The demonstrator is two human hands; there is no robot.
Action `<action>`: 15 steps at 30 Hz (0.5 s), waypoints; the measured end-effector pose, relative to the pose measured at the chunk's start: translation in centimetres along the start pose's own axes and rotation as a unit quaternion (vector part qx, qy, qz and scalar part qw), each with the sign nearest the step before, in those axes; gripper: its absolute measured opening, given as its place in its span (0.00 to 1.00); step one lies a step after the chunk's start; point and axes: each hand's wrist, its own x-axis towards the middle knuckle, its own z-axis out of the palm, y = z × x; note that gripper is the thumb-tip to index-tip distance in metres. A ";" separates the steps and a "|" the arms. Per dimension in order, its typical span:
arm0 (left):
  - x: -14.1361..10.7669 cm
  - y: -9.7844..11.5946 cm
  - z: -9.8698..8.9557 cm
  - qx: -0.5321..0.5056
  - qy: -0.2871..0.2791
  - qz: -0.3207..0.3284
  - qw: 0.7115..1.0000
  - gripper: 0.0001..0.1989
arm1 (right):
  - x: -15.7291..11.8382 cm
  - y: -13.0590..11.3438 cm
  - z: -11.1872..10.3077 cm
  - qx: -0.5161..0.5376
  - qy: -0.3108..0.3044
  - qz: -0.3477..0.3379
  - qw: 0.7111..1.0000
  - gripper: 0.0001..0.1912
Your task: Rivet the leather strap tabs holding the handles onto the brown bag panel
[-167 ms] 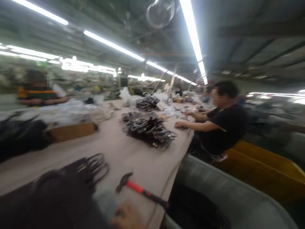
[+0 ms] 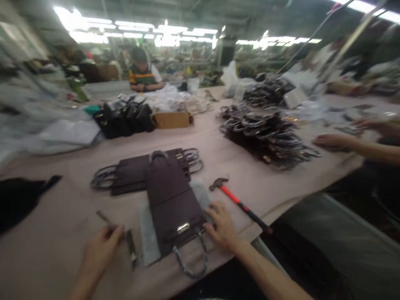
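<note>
A dark brown flat handbag piece (image 2: pixel 171 191), with a gold-coloured plate and plastic-wrapped handles, lies in front of me on a greyish pad (image 2: pixel 149 237). My right hand (image 2: pixel 221 227) rests at its right edge, fingers apart. My left hand (image 2: pixel 104 250) pinches a thin, flat, metal-looking tool (image 2: pixel 104 217); blur hides its exact kind. Beside those fingers a slim dark tool (image 2: pixel 131 248) with a bright end lies on the table. To the right of the pad lies a claw hammer (image 2: pixel 240 202) with a red and black handle. More brown bag pieces (image 2: pixel 129 174) lie just beyond.
A heap of brown bag pieces (image 2: pixel 265 133) sits farther right, near a co-worker's hands (image 2: pixel 334 141). Black bags (image 2: pixel 125 118) and a cardboard box (image 2: pixel 173 120) stand at the back. Another person (image 2: pixel 143 73) is beyond them. A grey bin (image 2: pixel 343 233) adjoins the table's edge.
My view has swung left and down, bringing the bag piece and my left hand into sight. My right hand now shows at the bag's edge; the hammer appears still on the table.
</note>
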 end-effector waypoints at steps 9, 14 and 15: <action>0.5 -4.5 0.0 0.177 -0.026 -0.080 0.981 0.21 | 0.5 0.7 0.0 -0.028 0.000 -0.046 0.999 0.22; -1.9 -3.0 1.0 0.269 0.039 0.008 0.962 0.23 | 0.7 0.3 -0.3 -0.033 -0.014 -0.039 0.999 0.22; -2.5 -2.5 1.3 0.277 0.060 0.040 0.958 0.22 | 0.8 0.1 -0.6 -0.038 -0.022 -0.032 0.999 0.22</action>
